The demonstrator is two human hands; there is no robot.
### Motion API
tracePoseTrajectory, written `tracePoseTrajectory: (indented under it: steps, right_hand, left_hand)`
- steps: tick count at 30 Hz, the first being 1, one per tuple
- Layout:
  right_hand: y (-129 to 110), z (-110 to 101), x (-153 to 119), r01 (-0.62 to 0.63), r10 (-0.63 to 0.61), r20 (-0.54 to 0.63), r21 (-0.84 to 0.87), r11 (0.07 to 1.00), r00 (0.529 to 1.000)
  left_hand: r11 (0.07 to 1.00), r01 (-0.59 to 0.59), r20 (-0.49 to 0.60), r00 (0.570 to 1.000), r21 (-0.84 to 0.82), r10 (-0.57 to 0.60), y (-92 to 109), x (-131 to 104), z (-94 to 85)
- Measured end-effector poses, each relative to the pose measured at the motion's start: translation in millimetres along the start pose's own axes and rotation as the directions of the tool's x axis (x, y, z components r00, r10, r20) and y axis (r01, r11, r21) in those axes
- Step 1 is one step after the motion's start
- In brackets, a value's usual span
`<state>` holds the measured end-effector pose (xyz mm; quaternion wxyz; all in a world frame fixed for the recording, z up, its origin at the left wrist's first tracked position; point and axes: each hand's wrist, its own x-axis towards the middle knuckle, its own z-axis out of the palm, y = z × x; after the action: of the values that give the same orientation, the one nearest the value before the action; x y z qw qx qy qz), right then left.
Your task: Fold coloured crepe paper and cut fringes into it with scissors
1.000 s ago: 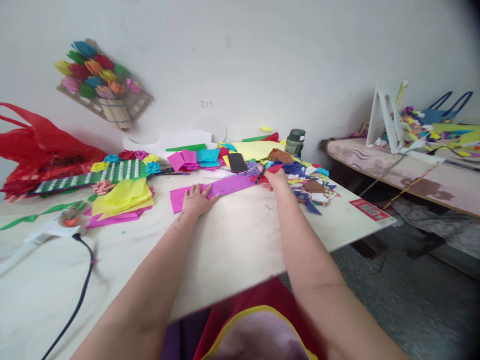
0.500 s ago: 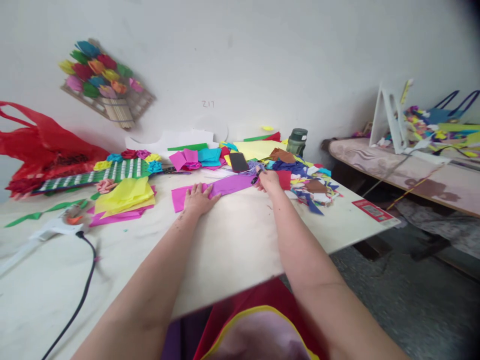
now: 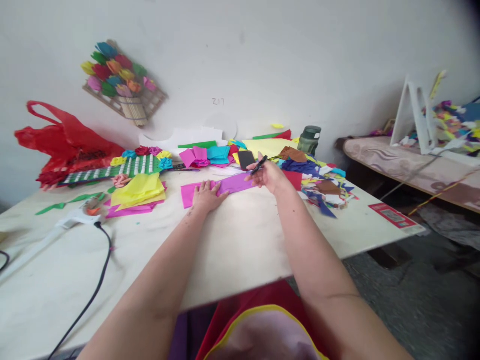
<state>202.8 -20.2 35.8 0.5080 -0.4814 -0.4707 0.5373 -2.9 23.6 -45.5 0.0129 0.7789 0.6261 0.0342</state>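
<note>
My left hand (image 3: pixel 207 197) lies flat with fingers spread, pressing on a magenta paper sheet (image 3: pixel 186 195) and the near end of a purple paper strip (image 3: pixel 237 184) that runs to the right over it. In my right hand (image 3: pixel 273 176) is a slim black pen (image 3: pixel 259 165), gripped between the fingers and tilted up to the right. This hand hovers around the strip's right end and partly covers it. Just behind it lies a dark phone (image 3: pixel 246 160). Red paper (image 3: pixel 293 180) sits right of the wrist.
Paper scraps (image 3: pixel 327 192) are heaped on the right, with a green bottle (image 3: pixel 309 140) behind. Yellow sheets (image 3: pixel 139 192), a power strip (image 3: pixel 84 214) with a black cord, and a red plastic bag (image 3: pixel 71 140) occupy the left. The table's front edge runs below my forearms.
My right hand has lifted and turned palm-up a little, with the pen now pointing up. My left hand stays on the paper. The camera view has shifted left.
</note>
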Motion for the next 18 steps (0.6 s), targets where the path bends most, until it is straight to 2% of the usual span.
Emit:
tracePoseTrajectory:
  steps: [4,7,9,12,18]
  right_hand:
    - [14.4,21.8,2.1,0.101,-0.103,0.11,0.023,0.995,0.989]
    - [27.3,35.0,2.2,0.104,-0.094,0.159,-0.055,0.993,0.983]
    - [33.7,41.7,1.8,0.095,-0.081,0.166,-0.078,0.992,0.983]
    - [38.7,48.6,3.4,0.091,-0.085,0.165,-0.026,0.996,0.983]
    - [40.9,50.1,8.9,0.056,-0.061,0.133,0.041,0.998,0.989]
  left_hand:
    - [1.0,0.003,-0.01,1.0,-0.007,-0.003,1.4,-2.7,-1.6]
    - [1.0,-0.002,-0.012,1.0,-0.013,0.001,2.5,-3.9,-2.0]
    - [1.0,-0.003,-0.01,1.0,-0.015,0.002,3.0,-4.4,-2.0]
    - [0.999,0.012,-0.014,1.0,-0.049,-0.013,2.3,-4.5,-2.5]
    - [0.989,0.037,0.042,0.999,-0.141,-0.031,-4.7,0.8,-4.2]
